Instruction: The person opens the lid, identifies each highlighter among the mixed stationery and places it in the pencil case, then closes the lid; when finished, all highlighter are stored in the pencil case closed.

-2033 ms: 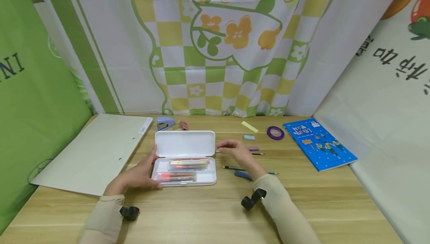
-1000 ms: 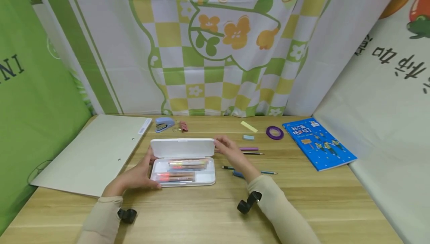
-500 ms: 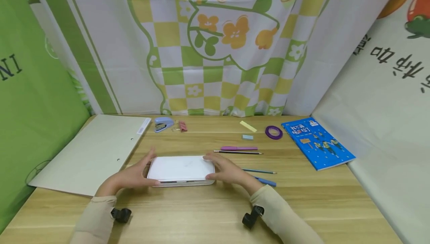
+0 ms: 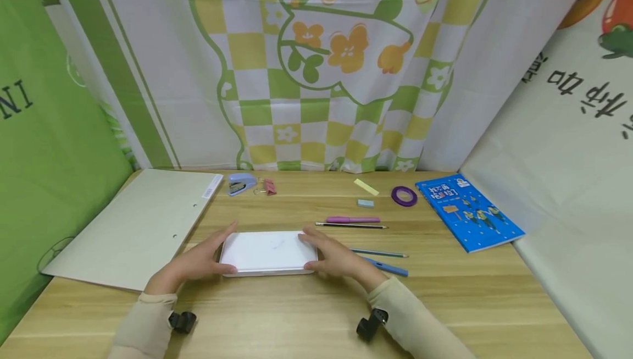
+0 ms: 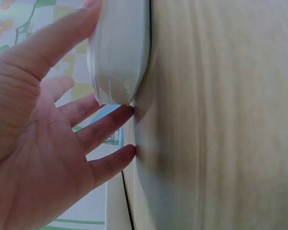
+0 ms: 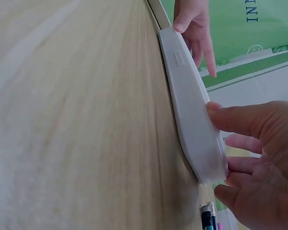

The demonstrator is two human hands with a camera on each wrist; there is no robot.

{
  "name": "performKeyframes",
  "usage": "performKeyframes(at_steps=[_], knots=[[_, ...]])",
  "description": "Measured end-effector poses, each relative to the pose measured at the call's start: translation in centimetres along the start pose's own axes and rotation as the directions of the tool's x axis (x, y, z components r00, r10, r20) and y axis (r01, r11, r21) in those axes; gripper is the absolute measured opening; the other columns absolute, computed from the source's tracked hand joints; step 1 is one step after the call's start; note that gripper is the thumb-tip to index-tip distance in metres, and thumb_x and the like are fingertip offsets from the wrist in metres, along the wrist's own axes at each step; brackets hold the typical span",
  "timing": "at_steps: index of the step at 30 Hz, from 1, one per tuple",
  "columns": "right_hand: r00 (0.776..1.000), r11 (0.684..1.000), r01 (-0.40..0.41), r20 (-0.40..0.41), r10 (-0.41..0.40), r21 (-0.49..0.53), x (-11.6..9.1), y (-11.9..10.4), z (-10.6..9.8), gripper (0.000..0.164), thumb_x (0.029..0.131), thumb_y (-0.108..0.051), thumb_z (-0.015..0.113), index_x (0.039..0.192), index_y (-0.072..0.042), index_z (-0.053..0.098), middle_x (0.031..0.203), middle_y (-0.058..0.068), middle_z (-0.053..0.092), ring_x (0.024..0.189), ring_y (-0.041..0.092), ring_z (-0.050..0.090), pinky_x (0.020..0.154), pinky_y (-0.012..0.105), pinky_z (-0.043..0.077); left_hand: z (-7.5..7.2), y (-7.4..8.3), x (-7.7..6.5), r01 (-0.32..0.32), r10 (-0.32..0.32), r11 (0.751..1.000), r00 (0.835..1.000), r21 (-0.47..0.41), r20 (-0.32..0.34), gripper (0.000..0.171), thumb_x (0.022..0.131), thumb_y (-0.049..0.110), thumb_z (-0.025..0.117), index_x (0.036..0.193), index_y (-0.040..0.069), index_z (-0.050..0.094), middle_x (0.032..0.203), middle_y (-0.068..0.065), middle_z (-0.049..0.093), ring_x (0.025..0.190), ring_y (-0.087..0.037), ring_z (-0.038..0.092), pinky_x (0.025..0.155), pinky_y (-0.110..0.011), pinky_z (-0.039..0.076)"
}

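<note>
A white pencil case lies flat on the table with its lid down, so its contents are hidden. At the case's left end is my left hand. Its thumb rests on the front corner, and the left wrist view shows its other fingers spread and fairly straight beside the end. My right hand grips the opposite end, thumb at the front corner and index finger bent over the back corner. In the right wrist view the right thumb touches the case's upper edge.
Right of the case lie a purple pen, a black pencil, another pencil and a blue pen-like item. Behind are a stapler, binder clip, eraser and purple tape roll. A blue book and large board flank them.
The pencil case's lid has swung down from upright to shut, covering the pens inside. My right hand has come forward with it to the case's right end; my left hand has stayed at the left end.
</note>
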State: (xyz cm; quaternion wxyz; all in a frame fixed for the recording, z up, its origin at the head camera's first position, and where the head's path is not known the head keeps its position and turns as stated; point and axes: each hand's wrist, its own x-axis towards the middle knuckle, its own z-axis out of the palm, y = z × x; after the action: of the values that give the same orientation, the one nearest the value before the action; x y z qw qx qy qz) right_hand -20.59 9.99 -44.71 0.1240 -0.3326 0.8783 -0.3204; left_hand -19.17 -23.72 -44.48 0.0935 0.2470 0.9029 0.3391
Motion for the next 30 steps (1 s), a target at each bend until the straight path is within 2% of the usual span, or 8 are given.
performKeyframes(at_steps=[4,10,14,18,21,24,27,30], knots=[[1.000,1.000,0.003,-0.010,-0.003,0.011,0.0,0.1,0.0,0.065,0.086,-0.016,0.069,0.143,-0.004,0.040,0.152,0.021,0.023,0.141,0.036,0.018,0.111,0.051,0.018,-0.1,0.2,0.0,0.010,-0.010,1.000,1.000,0.002,-0.002,0.101,0.077,0.034,0.076,0.146,-0.010,0.017,0.147,-0.034,0.022,0.133,-0.052,0.021,0.106,-0.062,0.020],[0.999,0.999,0.010,-0.043,-0.008,0.042,0.1,0.4,0.0,0.065,0.085,-0.015,0.070,0.141,-0.002,0.041,0.151,0.021,0.026,0.140,0.035,0.020,0.112,0.050,0.018,-0.1,-0.2,0.2,-0.021,0.021,0.999,1.000,0.030,0.003,0.099,0.079,0.034,0.075,0.145,-0.013,0.016,0.146,-0.035,0.022,0.133,-0.051,0.022,0.106,-0.060,0.020],[0.995,0.991,0.019,-0.103,-0.006,0.132,-0.4,0.9,-0.3,0.069,0.086,-0.016,0.070,0.144,-0.002,0.036,0.149,0.021,0.030,0.138,0.036,0.026,0.109,0.050,0.024,0.0,-0.4,0.4,-0.026,0.027,0.998,1.000,0.055,-0.004,0.098,0.080,0.034,0.074,0.144,-0.013,0.017,0.146,-0.035,0.023,0.133,-0.051,0.022,0.106,-0.060,0.021],[0.986,0.977,0.038,-0.169,-0.003,0.209,-2.0,2.0,-2.0,0.065,0.088,-0.018,0.067,0.145,-0.007,0.036,0.148,0.018,0.033,0.136,0.036,0.029,0.108,0.052,0.027,0.0,0.1,0.2,-0.001,0.003,0.995,1.000,0.102,-0.018,0.096,0.081,0.037,0.073,0.144,-0.011,0.020,0.146,-0.034,0.025,0.132,-0.051,0.024,0.105,-0.060,0.022],[0.971,0.989,0.032,-0.238,0.003,0.144,-4.1,3.2,-4.2,0.061,0.089,-0.018,0.066,0.143,-0.009,0.039,0.147,0.020,0.034,0.135,0.039,0.030,0.106,0.057,0.026,-0.6,1.1,-0.3,0.017,-0.011,0.987,0.999,0.162,-0.037,0.090,0.083,0.041,0.070,0.144,-0.007,0.026,0.145,-0.031,0.031,0.131,-0.049,0.028,0.104,-0.060,0.025],[0.947,0.999,-0.039,-0.318,0.041,0.014,-6.5,4.4,-6.7,0.061,0.089,-0.020,0.066,0.142,-0.005,0.040,0.146,0.024,0.034,0.132,0.044,0.032,0.102,0.061,0.029,-1.4,2.1,-0.6,0.034,-0.012,0.968,0.996,0.247,-0.089,0.083,0.084,0.047,0.066,0.143,-0.003,0.034,0.142,-0.028,0.038,0.128,-0.048,0.035,0.101,-0.061,0.030],[0.923,0.986,-0.140,-0.372,0.098,-0.090,-8.6,5.6,-9.3,0.063,0.091,-0.023,0.064,0.143,-0.001,0.036,0.147,0.027,0.029,0.132,0.048,0.027,0.101,0.064,0.028,-2.2,2.5,-0.7,0.063,0.002,0.926,0.985,0.371,-0.170,0.080,0.084,0.053,0.063,0.141,0.001,0.041,0.137,-0.024,0.045,0.123,-0.045,0.041,0.095,-0.061,0.036],[0.900,0.949,-0.257,-0.404,0.165,-0.184,-10.4,6.5,-11.3,0.067,0.094,-0.031,0.059,0.146,-0.001,0.030,0.149,0.029,0.023,0.134,0.050,0.021,0.099,0.067,0.026,-2.7,2.4,-0.5,0.089,0.037,0.872,0.968,0.481,-0.247,0.078,0.084,0.056,0.062,0.138,0.002,0.046,0.133,-0.022,0.050,0.119,-0.042,0.046,0.091,-0.059,0.040]])
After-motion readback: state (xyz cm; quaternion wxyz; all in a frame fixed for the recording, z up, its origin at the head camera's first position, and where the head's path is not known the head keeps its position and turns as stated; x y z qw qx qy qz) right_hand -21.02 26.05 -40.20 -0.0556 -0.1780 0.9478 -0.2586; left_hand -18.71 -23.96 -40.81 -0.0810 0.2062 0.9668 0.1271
